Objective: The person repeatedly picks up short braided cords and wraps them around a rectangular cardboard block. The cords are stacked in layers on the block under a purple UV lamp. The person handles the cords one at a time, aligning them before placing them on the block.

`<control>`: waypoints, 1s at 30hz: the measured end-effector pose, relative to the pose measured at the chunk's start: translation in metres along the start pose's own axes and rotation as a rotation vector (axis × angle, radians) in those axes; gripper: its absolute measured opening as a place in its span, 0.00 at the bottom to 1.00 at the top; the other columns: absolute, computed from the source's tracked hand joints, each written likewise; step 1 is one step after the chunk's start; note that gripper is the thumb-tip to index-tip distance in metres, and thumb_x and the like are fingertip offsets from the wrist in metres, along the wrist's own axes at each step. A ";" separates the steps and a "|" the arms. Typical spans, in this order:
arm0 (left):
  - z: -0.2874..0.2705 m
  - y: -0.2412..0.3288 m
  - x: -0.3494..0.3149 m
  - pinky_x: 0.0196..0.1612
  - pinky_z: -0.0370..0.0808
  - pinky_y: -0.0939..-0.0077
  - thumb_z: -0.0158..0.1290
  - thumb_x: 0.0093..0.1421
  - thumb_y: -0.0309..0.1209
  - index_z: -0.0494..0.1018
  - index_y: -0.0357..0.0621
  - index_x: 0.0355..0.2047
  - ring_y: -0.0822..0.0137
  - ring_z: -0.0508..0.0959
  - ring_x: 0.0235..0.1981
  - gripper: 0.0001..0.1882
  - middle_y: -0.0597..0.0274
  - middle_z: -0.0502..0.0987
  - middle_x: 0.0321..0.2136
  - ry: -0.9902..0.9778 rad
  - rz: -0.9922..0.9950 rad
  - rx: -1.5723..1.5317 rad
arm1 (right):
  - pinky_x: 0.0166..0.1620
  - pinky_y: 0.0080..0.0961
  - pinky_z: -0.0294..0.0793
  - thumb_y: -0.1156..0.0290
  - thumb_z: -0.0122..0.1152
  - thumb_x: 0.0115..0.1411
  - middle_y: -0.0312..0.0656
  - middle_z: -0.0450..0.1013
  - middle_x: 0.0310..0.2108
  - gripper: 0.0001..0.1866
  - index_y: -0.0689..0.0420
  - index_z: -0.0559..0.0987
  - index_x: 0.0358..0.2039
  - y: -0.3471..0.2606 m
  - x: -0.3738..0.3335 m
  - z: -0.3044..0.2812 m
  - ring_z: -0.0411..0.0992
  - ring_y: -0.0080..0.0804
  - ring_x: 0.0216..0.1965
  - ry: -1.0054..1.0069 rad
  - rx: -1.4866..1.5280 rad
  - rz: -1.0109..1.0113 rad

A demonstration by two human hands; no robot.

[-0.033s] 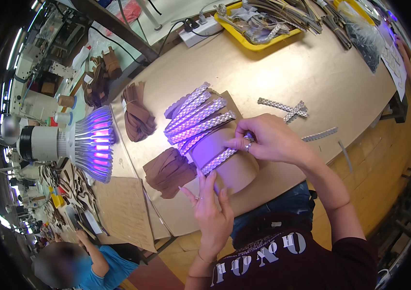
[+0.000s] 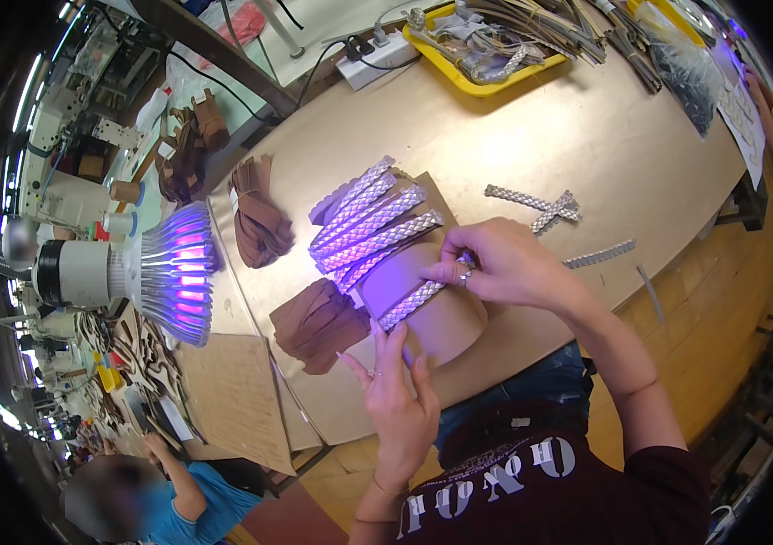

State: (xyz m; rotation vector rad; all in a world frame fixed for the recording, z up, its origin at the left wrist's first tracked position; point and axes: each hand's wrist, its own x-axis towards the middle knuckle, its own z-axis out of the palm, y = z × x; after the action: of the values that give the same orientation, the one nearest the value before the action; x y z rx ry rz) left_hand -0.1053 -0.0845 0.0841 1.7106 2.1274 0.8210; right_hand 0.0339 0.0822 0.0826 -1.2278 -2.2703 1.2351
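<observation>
A silvery braided strap (image 2: 412, 303) lies slantwise across a smooth, curved tan form (image 2: 445, 329). My right hand (image 2: 506, 265), with a ring on one finger, pinches the strap's right end between thumb and fingers. At the other end, the fingertips of my left hand (image 2: 399, 400) touch the strap, its thumb and fingers spread apart. Several more braided straps (image 2: 364, 218) lie side by side over the far part of the form. A bundle of brown strips (image 2: 318, 325) sits beside the form, close to my left fingers.
Another brown bundle (image 2: 259, 216) and a glowing purple lamp (image 2: 173, 272) are at the left. Loose braided pieces (image 2: 552, 211) lie to the right. A yellow tray (image 2: 495, 89) of straps and a white power strip (image 2: 375, 64) stand at the back. A person in blue (image 2: 209, 504) is at lower left.
</observation>
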 end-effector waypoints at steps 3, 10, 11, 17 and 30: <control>-0.001 -0.001 -0.001 0.67 0.37 0.37 0.50 0.64 0.25 0.66 0.36 0.57 0.44 0.69 0.60 0.21 0.37 0.74 0.50 -0.017 -0.008 -0.018 | 0.32 0.40 0.71 0.48 0.61 0.59 0.47 0.75 0.21 0.21 0.55 0.80 0.29 0.009 -0.001 0.009 0.75 0.48 0.26 -0.061 0.100 0.067; -0.004 0.002 0.000 0.68 0.37 0.38 0.50 0.63 0.28 0.67 0.40 0.58 0.42 0.55 0.68 0.21 0.40 0.63 0.62 -0.002 -0.016 0.188 | 0.26 0.33 0.68 0.52 0.63 0.59 0.43 0.72 0.16 0.19 0.57 0.80 0.26 -0.004 -0.007 0.014 0.71 0.38 0.18 0.092 0.050 0.061; -0.005 0.004 -0.002 0.68 0.36 0.38 0.51 0.63 0.29 0.67 0.41 0.58 0.41 0.53 0.68 0.22 0.40 0.59 0.64 0.020 -0.009 0.168 | 0.26 0.33 0.68 0.53 0.63 0.59 0.43 0.72 0.15 0.18 0.57 0.80 0.26 -0.008 -0.010 0.015 0.71 0.38 0.18 0.097 0.052 0.064; 0.003 0.008 -0.011 0.67 0.36 0.37 0.54 0.62 0.33 0.64 0.43 0.61 0.38 0.47 0.69 0.27 0.36 0.48 0.68 -0.019 0.054 0.043 | 0.30 0.38 0.71 0.53 0.61 0.59 0.46 0.73 0.16 0.19 0.57 0.80 0.24 -0.030 -0.017 0.019 0.73 0.46 0.22 0.044 0.056 0.131; 0.014 -0.005 0.003 0.66 0.42 0.36 0.60 0.58 0.38 0.62 0.43 0.61 0.37 0.49 0.69 0.33 0.33 0.49 0.66 0.024 0.145 0.071 | 0.28 0.37 0.71 0.48 0.61 0.58 0.45 0.72 0.15 0.24 0.59 0.79 0.21 -0.028 -0.018 0.012 0.73 0.44 0.20 0.024 0.049 0.140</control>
State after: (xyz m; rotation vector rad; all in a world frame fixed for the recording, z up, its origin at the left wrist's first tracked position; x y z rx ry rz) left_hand -0.1021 -0.0783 0.0704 1.9189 2.0910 0.8169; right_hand 0.0225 0.0536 0.1006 -1.3960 -2.1561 1.3085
